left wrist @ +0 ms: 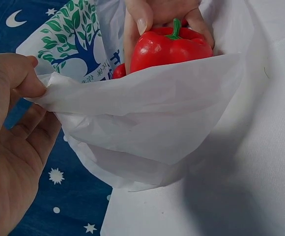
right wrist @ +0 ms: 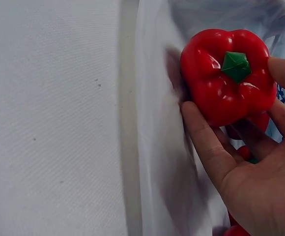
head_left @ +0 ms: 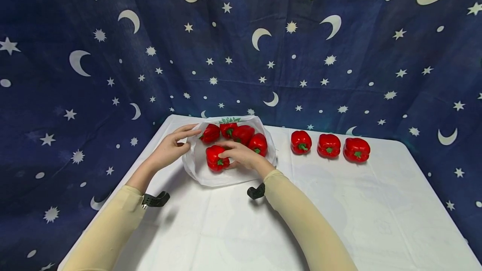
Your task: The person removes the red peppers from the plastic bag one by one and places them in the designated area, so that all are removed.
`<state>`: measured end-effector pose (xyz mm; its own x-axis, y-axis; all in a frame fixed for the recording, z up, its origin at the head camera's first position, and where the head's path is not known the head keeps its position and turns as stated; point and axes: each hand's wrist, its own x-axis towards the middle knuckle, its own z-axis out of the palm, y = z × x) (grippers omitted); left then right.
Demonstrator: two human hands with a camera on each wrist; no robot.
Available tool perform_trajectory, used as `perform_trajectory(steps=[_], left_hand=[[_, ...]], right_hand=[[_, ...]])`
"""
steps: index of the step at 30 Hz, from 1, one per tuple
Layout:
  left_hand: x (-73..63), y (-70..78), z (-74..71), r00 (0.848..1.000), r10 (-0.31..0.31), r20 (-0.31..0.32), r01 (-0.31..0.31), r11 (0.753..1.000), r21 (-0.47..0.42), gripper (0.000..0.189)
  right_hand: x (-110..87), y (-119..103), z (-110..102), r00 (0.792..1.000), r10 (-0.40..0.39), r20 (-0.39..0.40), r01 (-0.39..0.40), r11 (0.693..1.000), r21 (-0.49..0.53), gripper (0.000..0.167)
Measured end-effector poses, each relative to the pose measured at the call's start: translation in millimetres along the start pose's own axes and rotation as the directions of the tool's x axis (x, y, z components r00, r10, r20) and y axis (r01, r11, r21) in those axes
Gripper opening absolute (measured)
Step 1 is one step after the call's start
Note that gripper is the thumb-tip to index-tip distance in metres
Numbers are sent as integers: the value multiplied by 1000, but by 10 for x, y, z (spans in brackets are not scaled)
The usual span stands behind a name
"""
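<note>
A red pepper [head_left: 215, 158] inside the white bag [head_left: 205, 177]
My head view shows three more peppers [head_left: 329, 145] on the desk [head_left: 339, 204]. My left wrist view: the left hand [left wrist: 14, 157] pinches the bag's edge. My right wrist view: the right hand [right wrist: 260, 182] holds that pepper.

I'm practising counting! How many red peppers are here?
8: one pepper in the right hand, four in the bag, three on the table. The bag may hide more.
</note>
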<state>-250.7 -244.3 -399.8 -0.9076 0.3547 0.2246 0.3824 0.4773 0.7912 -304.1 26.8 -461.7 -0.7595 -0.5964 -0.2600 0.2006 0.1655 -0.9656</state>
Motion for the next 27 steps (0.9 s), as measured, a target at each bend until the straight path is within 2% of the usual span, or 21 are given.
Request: perform_trajectory(steps=[7,13,20,27], left_hand=[[2,-1,0,1000,-7,0,7,1000,-1,52],[5,-13,2,1000,-14,-1,14,1000,1,53],[26,-26,13,1000,-8,-6,8,1000,4,53],[44,-31,12,1000,-2,-1,2,1000,11,53]], right_hand=[[-29,20,-14,1000,5,-25,-4,1000,4,54],[-147,-25,-44,1000,-3,-23,2,1000,-21,54],[-309,-39,-124,996,-66,-52,60,991,-116,57],[-558,-76,-245,992,-118,-34,114,989,-92,57]])
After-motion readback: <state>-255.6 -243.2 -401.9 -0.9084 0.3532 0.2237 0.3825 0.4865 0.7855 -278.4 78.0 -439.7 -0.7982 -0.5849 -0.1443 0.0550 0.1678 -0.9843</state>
